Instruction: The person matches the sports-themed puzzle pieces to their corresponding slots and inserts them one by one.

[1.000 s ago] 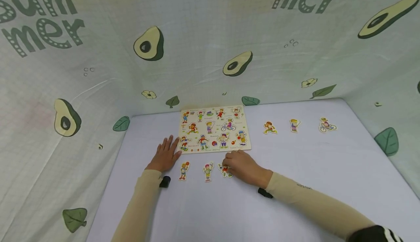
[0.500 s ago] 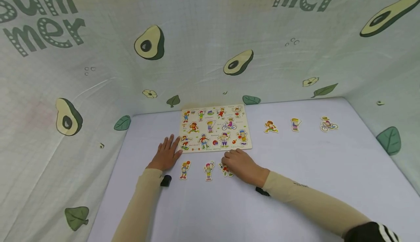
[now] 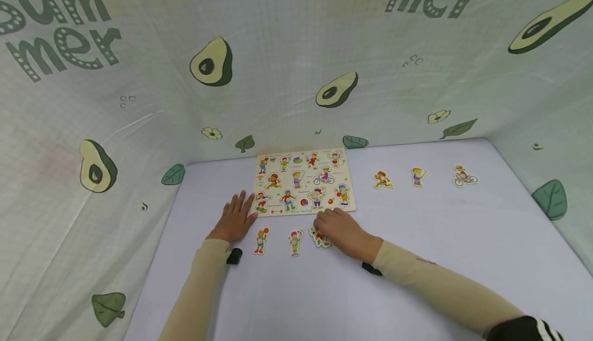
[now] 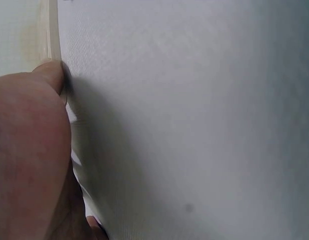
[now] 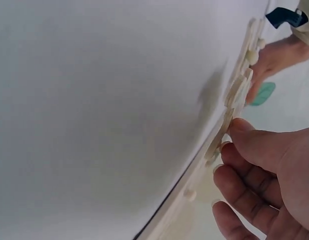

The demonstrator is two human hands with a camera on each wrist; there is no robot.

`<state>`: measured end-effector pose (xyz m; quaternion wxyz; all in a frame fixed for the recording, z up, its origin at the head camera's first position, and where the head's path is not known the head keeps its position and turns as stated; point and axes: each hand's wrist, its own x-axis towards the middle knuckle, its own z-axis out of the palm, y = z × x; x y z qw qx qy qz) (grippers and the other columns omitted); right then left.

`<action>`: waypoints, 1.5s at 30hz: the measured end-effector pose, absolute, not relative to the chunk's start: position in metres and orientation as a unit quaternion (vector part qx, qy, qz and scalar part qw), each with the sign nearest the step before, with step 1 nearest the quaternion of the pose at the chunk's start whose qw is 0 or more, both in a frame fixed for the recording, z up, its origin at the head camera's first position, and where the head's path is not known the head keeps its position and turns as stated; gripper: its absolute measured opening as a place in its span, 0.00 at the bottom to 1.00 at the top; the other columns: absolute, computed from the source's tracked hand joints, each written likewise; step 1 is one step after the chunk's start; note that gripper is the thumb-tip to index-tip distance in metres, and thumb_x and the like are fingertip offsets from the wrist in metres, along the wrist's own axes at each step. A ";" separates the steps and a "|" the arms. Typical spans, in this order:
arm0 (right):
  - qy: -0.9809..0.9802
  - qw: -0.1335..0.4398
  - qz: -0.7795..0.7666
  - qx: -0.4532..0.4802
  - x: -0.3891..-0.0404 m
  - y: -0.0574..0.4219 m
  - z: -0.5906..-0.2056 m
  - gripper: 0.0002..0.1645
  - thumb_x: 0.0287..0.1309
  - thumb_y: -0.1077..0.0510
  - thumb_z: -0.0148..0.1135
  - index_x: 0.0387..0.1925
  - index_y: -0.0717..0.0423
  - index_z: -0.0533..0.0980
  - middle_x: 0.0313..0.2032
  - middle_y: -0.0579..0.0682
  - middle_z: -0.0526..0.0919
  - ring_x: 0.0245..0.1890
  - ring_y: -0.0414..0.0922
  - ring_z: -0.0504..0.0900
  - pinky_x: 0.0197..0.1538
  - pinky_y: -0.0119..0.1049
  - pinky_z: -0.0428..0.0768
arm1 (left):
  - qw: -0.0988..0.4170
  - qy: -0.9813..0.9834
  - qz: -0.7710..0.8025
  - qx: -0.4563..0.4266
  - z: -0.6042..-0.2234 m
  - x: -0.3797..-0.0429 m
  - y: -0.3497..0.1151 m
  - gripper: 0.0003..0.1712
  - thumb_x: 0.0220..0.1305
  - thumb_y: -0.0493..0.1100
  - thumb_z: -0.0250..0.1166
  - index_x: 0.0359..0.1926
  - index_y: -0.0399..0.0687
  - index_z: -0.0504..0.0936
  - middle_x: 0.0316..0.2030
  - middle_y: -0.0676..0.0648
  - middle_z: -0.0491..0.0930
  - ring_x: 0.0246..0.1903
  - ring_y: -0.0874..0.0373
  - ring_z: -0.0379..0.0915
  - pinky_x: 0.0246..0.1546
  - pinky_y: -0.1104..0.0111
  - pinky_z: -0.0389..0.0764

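My left hand (image 3: 233,218) lies spread with straight fingers at the left edge of the wooden puzzle board (image 3: 350,204), thumb near its lower corner. In the left wrist view, that thumb (image 4: 50,74) touches the board's edge. My right hand (image 3: 342,232), just below the board, pinches a footballer puzzle piece (image 3: 319,239) between thumb and fingers; part of the piece is hidden behind them. Seen from the right wrist, the thumb (image 5: 244,129) presses on the thin edge of the piece (image 5: 218,142). The board bears several printed sports figures.
Left of the held piece lie a ball player piece (image 3: 261,241) and a pink-capped piece (image 3: 295,241). Farther right are a runner piece (image 3: 382,180), a golfer piece (image 3: 417,177) and a cyclist piece (image 3: 465,176). An avocado-print cloth (image 3: 278,114) hangs behind the table.
The footballer piece has tilted slightly in my right fingers, which stay in nearly the same place. My left hand has not moved on the board's edge.
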<state>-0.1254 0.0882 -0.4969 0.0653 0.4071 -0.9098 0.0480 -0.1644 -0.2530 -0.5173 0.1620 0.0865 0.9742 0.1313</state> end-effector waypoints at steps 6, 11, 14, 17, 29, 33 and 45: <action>-0.917 0.072 0.074 0.384 -0.139 0.097 -0.486 0.08 0.65 0.61 0.74 0.44 0.52 0.84 0.42 0.45 0.84 0.42 0.44 0.81 0.47 0.40 0.82 | 0.171 0.975 0.119 0.082 -0.508 -0.162 -0.249 0.40 0.86 0.54 0.47 0.86 0.43 0.45 0.84 0.34 0.35 0.83 0.33 0.28 0.82 0.40 0.36; -0.924 0.083 0.078 0.366 -0.154 0.104 -0.482 0.10 0.65 0.61 0.74 0.46 0.54 0.83 0.44 0.47 0.85 0.46 0.46 0.83 0.55 0.44 0.83 | 0.169 0.974 0.126 0.083 -0.506 -0.161 -0.248 0.39 0.86 0.53 0.47 0.86 0.43 0.45 0.84 0.33 0.36 0.83 0.32 0.28 0.82 0.40 0.36; -0.929 0.084 0.074 0.353 -0.163 0.108 -0.479 0.10 0.65 0.61 0.74 0.46 0.54 0.83 0.45 0.47 0.85 0.47 0.47 0.83 0.54 0.44 0.83 | 0.164 0.974 0.135 0.085 -0.509 -0.161 -0.250 0.39 0.86 0.53 0.47 0.85 0.42 0.47 0.84 0.33 0.37 0.83 0.32 0.29 0.81 0.39 0.36; -0.933 0.081 0.077 0.342 -0.171 0.111 -0.477 0.10 0.65 0.61 0.74 0.46 0.55 0.83 0.45 0.48 0.85 0.47 0.48 0.82 0.51 0.44 0.83 | 0.161 0.974 0.134 0.086 -0.514 -0.161 -0.252 0.40 0.85 0.55 0.47 0.86 0.44 0.46 0.85 0.33 0.36 0.83 0.33 0.28 0.82 0.40 0.35; -0.940 0.078 0.084 0.322 -0.201 0.113 -0.468 0.07 0.71 0.61 0.68 0.48 0.57 0.82 0.48 0.52 0.85 0.50 0.51 0.82 0.50 0.45 0.81 | 0.149 0.975 0.136 0.089 -0.525 -0.165 -0.257 0.40 0.85 0.55 0.49 0.86 0.45 0.47 0.85 0.34 0.37 0.83 0.32 0.30 0.81 0.38 0.38; -0.940 0.077 0.103 0.316 -0.209 0.112 -0.465 0.09 0.70 0.63 0.69 0.49 0.58 0.82 0.51 0.53 0.85 0.52 0.52 0.82 0.53 0.47 0.81 | 0.153 0.975 0.136 0.087 -0.523 -0.164 -0.256 0.40 0.85 0.55 0.48 0.86 0.45 0.46 0.85 0.34 0.36 0.83 0.32 0.29 0.81 0.38 0.37; -0.942 0.074 0.106 0.309 -0.240 0.103 -0.461 0.08 0.70 0.62 0.69 0.48 0.58 0.81 0.48 0.53 0.84 0.52 0.51 0.82 0.55 0.47 0.82 | 0.156 0.973 0.148 0.088 -0.522 -0.163 -0.256 0.40 0.85 0.55 0.47 0.86 0.45 0.45 0.85 0.35 0.35 0.83 0.33 0.27 0.81 0.39 0.35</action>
